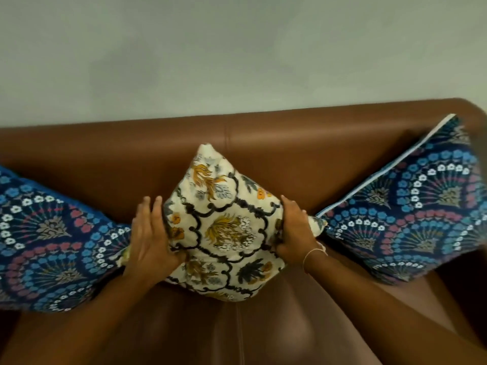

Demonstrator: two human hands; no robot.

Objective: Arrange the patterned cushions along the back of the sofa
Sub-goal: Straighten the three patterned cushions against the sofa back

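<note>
A cream cushion (224, 227) with black scrollwork and yellow flowers stands on one corner in the middle of the brown leather sofa (290, 154), leaning on the backrest. My left hand (150, 238) presses flat against its left side, fingers extended. My right hand (295, 230) grips its right side, fingers curled into the fabric. A dark blue fan-patterned cushion (52, 241) leans at the left, and a matching blue cushion (416, 206) leans in the right corner. Both blue cushions touch the cream one's side corners.
A pale grey-green wall (237, 54) rises straight behind the backrest. The sofa seat (237, 333) with its centre seam runs below the cushions. The right armrest (474, 119) curves round at the far right.
</note>
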